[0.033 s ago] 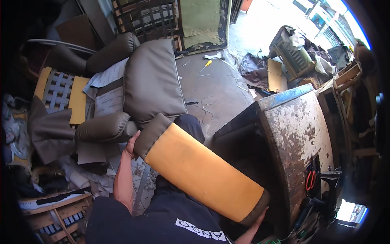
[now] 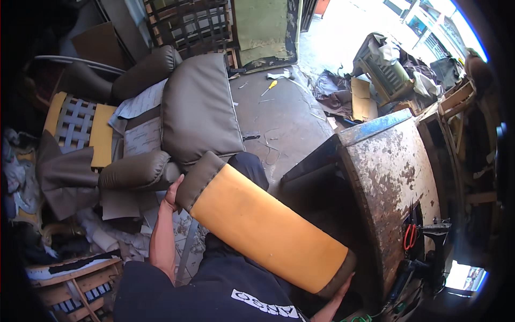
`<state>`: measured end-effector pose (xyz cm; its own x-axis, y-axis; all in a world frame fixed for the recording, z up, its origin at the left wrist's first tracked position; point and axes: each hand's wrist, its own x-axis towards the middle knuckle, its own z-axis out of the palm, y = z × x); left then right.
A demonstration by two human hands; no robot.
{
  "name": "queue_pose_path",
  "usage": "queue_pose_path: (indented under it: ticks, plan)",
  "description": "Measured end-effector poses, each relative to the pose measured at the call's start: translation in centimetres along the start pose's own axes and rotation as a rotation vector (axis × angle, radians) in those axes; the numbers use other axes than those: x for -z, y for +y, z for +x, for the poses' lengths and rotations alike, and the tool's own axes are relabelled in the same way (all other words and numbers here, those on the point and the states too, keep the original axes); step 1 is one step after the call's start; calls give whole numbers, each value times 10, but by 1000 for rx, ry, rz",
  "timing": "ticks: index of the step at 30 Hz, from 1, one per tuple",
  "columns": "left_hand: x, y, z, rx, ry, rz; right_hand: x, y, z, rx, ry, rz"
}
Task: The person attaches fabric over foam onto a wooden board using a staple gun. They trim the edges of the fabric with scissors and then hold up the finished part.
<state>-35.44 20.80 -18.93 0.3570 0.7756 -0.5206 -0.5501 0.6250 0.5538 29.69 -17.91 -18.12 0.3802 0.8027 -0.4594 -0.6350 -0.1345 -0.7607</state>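
Note:
A long foam cushion [image 2: 268,228], orange-yellow on its upper face with brown upholstery at both ends, lies slantwise across my lap. At its upper left end, my left hand [image 2: 173,194] grips the brown cover; part of the fingers is hidden behind it. My right hand [image 2: 343,287] holds the opposite, lower right end from the side, with most of its fingers under the cushion. Just beyond the cushion stands a brown padded armchair [image 2: 201,110], tipped over, with exposed webbing [image 2: 76,123] at its left side.
To my right stands a worn table [image 2: 394,177] with peeling white paint; red-handled scissors [image 2: 410,236] hang at its side. A yellow-handled screwdriver [image 2: 270,87] lies on the floor. Fabric scraps and cardboard [image 2: 363,99] pile up at the far right. A wooden frame [image 2: 78,290] sits lower left.

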Motion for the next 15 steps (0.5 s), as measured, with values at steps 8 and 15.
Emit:
queue_pose_path:
  ticks: [8,15]
  plan:
    - [11,-2,7,-31,18,37,1,5,3,27,88,-18]
    - [14,-3,3,-39,17,28,-10,4,4,-7,87,28]
